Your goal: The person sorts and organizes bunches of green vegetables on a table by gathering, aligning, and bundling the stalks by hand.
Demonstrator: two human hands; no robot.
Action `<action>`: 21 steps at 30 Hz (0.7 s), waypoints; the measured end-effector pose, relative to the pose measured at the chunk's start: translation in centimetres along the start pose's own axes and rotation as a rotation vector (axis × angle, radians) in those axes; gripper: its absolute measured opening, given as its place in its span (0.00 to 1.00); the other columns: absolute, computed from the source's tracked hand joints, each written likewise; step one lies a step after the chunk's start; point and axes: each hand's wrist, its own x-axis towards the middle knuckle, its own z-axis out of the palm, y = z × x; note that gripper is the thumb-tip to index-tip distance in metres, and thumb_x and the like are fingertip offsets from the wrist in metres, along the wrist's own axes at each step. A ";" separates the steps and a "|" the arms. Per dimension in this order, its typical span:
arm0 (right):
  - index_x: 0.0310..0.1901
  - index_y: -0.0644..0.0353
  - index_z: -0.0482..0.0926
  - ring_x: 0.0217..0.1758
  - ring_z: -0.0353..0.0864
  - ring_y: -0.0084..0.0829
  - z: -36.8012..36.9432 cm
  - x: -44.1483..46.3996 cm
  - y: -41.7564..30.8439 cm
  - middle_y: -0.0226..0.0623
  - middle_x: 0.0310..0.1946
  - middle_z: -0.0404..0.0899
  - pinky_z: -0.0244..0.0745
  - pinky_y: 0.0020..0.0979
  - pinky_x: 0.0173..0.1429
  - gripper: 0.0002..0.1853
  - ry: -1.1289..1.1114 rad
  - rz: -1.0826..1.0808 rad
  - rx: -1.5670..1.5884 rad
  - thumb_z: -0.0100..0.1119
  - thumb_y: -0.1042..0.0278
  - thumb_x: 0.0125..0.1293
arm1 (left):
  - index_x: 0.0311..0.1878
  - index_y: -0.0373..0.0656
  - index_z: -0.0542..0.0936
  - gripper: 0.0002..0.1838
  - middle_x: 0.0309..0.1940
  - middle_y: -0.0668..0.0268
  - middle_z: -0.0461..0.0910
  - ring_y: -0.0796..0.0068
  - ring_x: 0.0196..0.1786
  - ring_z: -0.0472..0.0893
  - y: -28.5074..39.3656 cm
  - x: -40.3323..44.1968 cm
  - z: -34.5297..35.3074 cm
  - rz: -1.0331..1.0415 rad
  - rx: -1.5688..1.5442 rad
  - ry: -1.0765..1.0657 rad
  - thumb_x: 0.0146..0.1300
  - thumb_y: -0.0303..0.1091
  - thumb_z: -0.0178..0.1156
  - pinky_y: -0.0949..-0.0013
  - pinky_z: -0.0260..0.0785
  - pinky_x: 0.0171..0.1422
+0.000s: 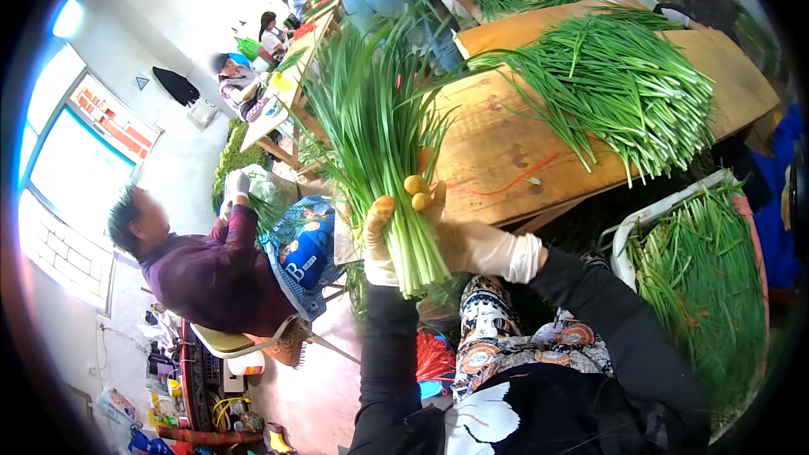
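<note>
I hold a thick upright bunch of garlic chives (371,131) in front of me, its pale cut stems at the bottom and its green leaves fanning out at the top. My left hand (381,240), in a white glove with stained fingertips, grips the stems from the left. From the other side my right hand (468,240), gloved the same way, closes on the bunch with its fingertips across the front. A red tie (510,185) lies on the wooden table (480,139) just beyond my right hand. Farther right on the table is a big pile of chives (615,88).
A white-rimmed crate (624,244) full of chives stands at my right. At my left a seated person (211,261) handles greens. Red ties (434,358) lie near the floor by my legs. Several other people work at tables farther back.
</note>
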 end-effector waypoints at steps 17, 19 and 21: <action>0.62 0.67 0.48 0.61 0.57 0.50 -6.5 -5.4 -4.9 0.59 0.57 0.55 0.56 0.37 0.61 0.52 -0.008 0.109 -0.411 0.61 0.40 0.43 | 0.59 0.24 0.52 0.36 0.38 0.58 0.74 0.69 0.38 0.74 -0.7 0.3 -1.6 -0.061 -0.212 0.033 0.49 0.27 0.58 0.67 0.59 0.61; 0.63 0.67 0.43 0.65 0.49 0.51 -4.4 -2.9 -3.7 0.58 0.62 0.45 0.47 0.38 0.66 0.57 -0.182 0.446 -0.563 0.62 0.37 0.40 | 0.60 0.26 0.50 0.38 0.40 0.59 0.73 0.70 0.38 0.74 -1.6 0.3 -1.2 -0.110 -0.307 -0.024 0.49 0.28 0.58 0.67 0.59 0.61; 0.57 0.67 0.57 0.50 0.71 0.42 -1.3 -2.1 -0.2 0.53 0.46 0.70 0.66 0.33 0.51 0.39 0.225 -0.072 -0.268 0.61 0.53 0.49 | 0.60 0.26 0.49 0.40 0.38 0.61 0.72 0.72 0.38 0.73 -1.8 0.1 -1.3 -0.139 -0.307 -0.035 0.49 0.30 0.60 0.70 0.58 0.61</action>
